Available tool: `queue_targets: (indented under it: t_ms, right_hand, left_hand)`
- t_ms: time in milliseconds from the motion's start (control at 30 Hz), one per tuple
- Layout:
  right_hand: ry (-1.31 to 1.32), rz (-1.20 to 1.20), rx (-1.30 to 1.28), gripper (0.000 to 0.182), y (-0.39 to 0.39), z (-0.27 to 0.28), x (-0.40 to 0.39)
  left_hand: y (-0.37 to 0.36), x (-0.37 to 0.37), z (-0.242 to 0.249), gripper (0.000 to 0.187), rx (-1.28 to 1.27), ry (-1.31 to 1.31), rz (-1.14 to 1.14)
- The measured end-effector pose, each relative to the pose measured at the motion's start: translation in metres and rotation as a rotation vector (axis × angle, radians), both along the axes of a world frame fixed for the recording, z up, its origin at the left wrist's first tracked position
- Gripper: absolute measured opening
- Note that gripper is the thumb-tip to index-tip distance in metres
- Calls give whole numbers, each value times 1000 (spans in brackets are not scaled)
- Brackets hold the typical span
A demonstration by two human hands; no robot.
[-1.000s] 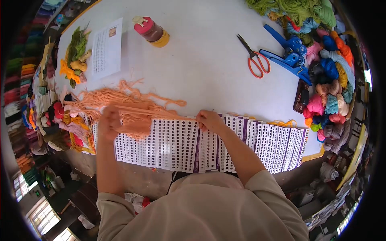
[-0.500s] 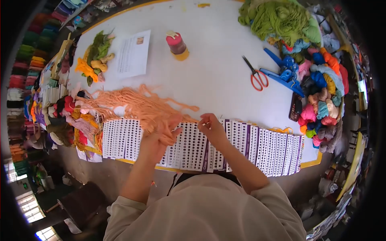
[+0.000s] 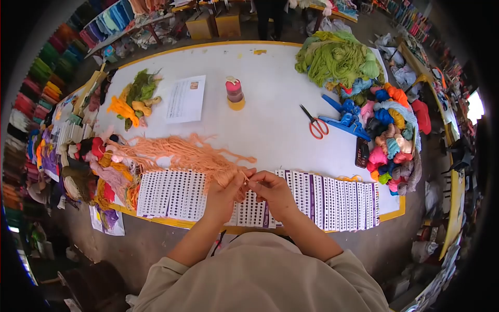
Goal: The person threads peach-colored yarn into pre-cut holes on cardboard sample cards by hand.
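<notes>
Peach yarn (image 3: 182, 153) lies in a loose, spread bundle over the left part of the table, and one end of it is gathered in my left hand (image 3: 226, 193). My right hand (image 3: 273, 195) is pinched on peach strands right beside the left fingers; the two hands meet at the fingertips. Beneath both hands runs a row of white punched cards (image 3: 332, 200) with purple strips, along the table's near edge. The hands cover part of the cards.
Red-handled scissors (image 3: 316, 125), a blue tool (image 3: 347, 118) and a dark phone-like object (image 3: 362, 152) lie at the right, near coloured skeins (image 3: 397, 117) and green yarn (image 3: 338, 60). A thread cone (image 3: 235, 93), a printed sheet (image 3: 186, 99) and smaller skeins (image 3: 139, 99) stand or lie farther back.
My hands have come together, with the right hand now against the left at the yarn. The camera view has tilted up, showing more of the room behind the table.
</notes>
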State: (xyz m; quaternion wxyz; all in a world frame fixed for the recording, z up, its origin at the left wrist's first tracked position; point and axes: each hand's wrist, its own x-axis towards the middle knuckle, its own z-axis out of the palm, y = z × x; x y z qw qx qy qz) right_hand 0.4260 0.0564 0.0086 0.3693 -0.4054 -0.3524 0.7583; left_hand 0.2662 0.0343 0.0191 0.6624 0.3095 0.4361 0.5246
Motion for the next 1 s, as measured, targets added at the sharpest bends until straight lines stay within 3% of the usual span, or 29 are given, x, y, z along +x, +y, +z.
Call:
queue_targets:
  t_ms: [133,200,367,567,767,1000]
  right_hand:
    - [11,-15,19,9,-10,4,-4]
    - [101,-37,-87,8,-13,2,-4]
    - [44,-65,-28,11,-23,10,-10]
    - [13,-75,77,12,-32,19,-14]
    - [57,-82,91,11,-38,17,-12]
    - [166,-124,-36,11,-39,19,-5]
  left_hand:
    - [-8,-1,10,22,27,125,7]
    - [-11,-1,14,22,45,77,26]
    - [-18,-8,14,22,47,112,-35]
    - [-23,-3,16,22,51,-92,64]
    - [-26,-8,11,21,89,56,-84]
    - [-25,-3,9,22,30,-277,-10]
